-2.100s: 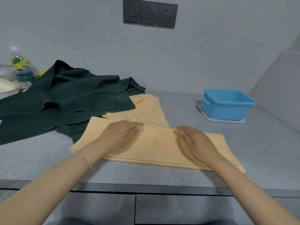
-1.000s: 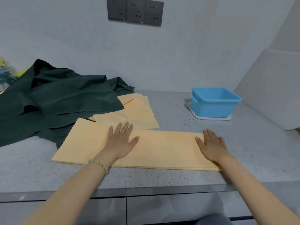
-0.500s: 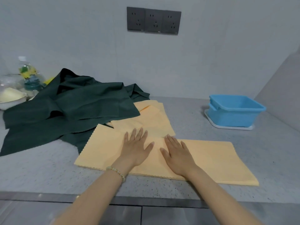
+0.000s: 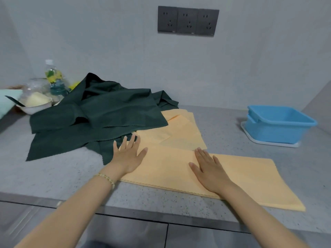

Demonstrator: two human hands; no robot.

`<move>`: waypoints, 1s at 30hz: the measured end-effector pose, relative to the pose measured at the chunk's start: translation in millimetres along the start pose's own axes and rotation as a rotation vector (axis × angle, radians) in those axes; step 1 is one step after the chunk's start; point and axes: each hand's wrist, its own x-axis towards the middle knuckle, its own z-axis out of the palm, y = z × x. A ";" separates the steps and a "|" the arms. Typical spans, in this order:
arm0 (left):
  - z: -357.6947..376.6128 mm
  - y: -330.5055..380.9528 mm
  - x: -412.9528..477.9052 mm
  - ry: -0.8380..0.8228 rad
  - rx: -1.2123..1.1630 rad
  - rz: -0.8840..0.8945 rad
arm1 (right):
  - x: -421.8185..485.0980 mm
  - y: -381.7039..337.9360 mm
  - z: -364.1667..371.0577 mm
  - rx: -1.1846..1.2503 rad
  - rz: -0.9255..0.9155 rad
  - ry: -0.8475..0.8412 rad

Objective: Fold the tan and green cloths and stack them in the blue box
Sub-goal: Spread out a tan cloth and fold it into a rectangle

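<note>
A tan cloth (image 4: 250,178) lies folded into a long strip along the front of the grey counter. My left hand (image 4: 128,154) rests flat on its left end with fingers spread. Flat on the strip's middle lies my right hand (image 4: 208,169), fingers apart. Neither hand grips anything. More tan cloths (image 4: 180,133) lie behind the strip, partly under a crumpled pile of dark green cloths (image 4: 100,119) at the left. The blue box (image 4: 277,124) stands at the far right on a white lid and looks empty.
A bowl of pale food with a spoon (image 4: 34,102), a plastic bottle (image 4: 53,77) and a clear container stand at the back left. A wall with dark sockets (image 4: 188,21) rises behind. The counter's front edge (image 4: 161,219) runs just below my wrists.
My left hand has slid left to the strip's left end, and my right hand has slid a little right from the centre. Both stay flat on the tan cloth.
</note>
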 end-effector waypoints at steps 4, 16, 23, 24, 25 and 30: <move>-5.4 26.8 1.1 0.227 -0.005 0.258 | -12.2 4.3 -9.4 0.126 -0.081 0.021; -4.5 137.9 45.3 -0.028 -0.161 0.615 | -61.4 21.5 -8.5 0.104 -0.363 -0.069; -13.9 134.9 53.1 -0.033 -0.209 0.518 | -56.2 25.9 -17.3 0.128 -0.525 0.030; -16.5 133.1 54.0 -0.014 -0.229 0.488 | -53.6 27.8 -19.0 0.094 -0.541 0.055; -19.2 131.2 54.9 0.010 -0.245 0.461 | -50.7 30.4 -20.8 0.056 -0.551 0.080; -28.4 121.2 60.6 0.126 -0.325 0.341 | -32.4 56.1 -33.1 -0.054 -0.507 0.210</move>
